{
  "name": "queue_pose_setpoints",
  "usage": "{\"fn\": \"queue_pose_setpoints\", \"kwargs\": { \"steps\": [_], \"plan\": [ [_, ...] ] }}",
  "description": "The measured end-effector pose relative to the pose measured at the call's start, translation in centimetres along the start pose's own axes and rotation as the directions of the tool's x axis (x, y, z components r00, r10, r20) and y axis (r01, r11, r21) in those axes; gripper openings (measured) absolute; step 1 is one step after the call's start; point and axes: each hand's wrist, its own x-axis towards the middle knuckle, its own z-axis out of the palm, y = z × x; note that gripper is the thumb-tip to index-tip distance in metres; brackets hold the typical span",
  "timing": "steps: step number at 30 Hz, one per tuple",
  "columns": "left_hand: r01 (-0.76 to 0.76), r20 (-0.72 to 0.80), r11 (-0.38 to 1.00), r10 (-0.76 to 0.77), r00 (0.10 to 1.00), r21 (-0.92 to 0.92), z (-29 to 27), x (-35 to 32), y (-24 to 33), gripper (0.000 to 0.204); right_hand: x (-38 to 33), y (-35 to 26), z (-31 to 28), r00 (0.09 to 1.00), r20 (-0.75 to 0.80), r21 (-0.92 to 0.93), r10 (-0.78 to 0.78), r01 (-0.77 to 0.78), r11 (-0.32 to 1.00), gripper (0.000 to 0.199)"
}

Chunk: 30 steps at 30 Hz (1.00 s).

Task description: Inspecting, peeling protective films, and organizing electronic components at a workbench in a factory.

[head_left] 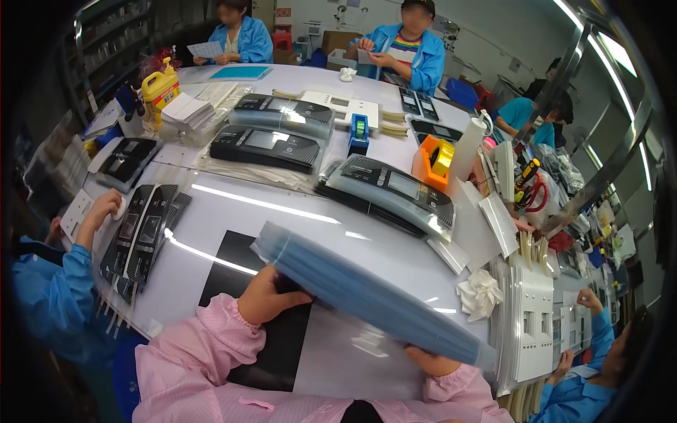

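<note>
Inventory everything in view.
Long layered film bundle: one, translucent blue, above white table.
Flat rectangular sheet: one, black, table's near side.
Thin sleeved panels: several stacks, black, centre and left.
Thin cut-out panels: several, white, right, far middle, left.
Plastic tape dispensers: two, blue and orange, right of centre.
Handled plastic jug: one, yellow, far left.
Crumpled wads: two, white, near right, far middle.
Tall cylinder: one, white, beside orange dispenser.
Co-workers: at least five, blue or teal clothes, around table.
Left grip: one, pink-sleeved, holding bundle's left end.
Right grip: one, pink-sleeved, bundle's right end, mostly hidden.
</note>
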Motion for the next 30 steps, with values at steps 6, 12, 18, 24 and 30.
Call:
{"fn": "queue_pose_setpoints", "kwargs": {
  "steps": [6,12,18,24,30],
  "plan": [
    [0.198,-0.040,0.885,-0.236,0.971,-0.422,0.2,1.5,-1.0,0.042,0.4,-0.9,0.6,0.990,-0.014,-0.123,0.139,-0.140,0.983,0.035],
    [0.250,0.082,0.920,-0.236,0.968,-0.301,-0.9,5.9,-1.4,0.039,0.5,-2.0,1.3,0.978,-0.029,-0.200,-0.206,0.196,0.960,0.028],
    [0.188,0.255,0.975,-0.154,0.955,-0.114,-3.2,13.4,5.2,0.054,1.9,-3.1,0.5,0.901,-0.396,0.647,0.180,0.135,0.750,0.045],
    [0.119,0.320,0.644,0.205,0.925,-0.756,-7.2,22.1,4.8,0.093,9.9,-7.6,-3.7,0.944,-0.318,0.859,0.085,0.249,0.448,0.036],
    [-0.078,-0.063,0.026,0.365,0.929,-0.997,0.5,28.7,6.1,0.066,22.8,-11.4,-5.6,0.910,-0.393,0.792,-0.134,0.409,0.453,0.025]
  ]
}}
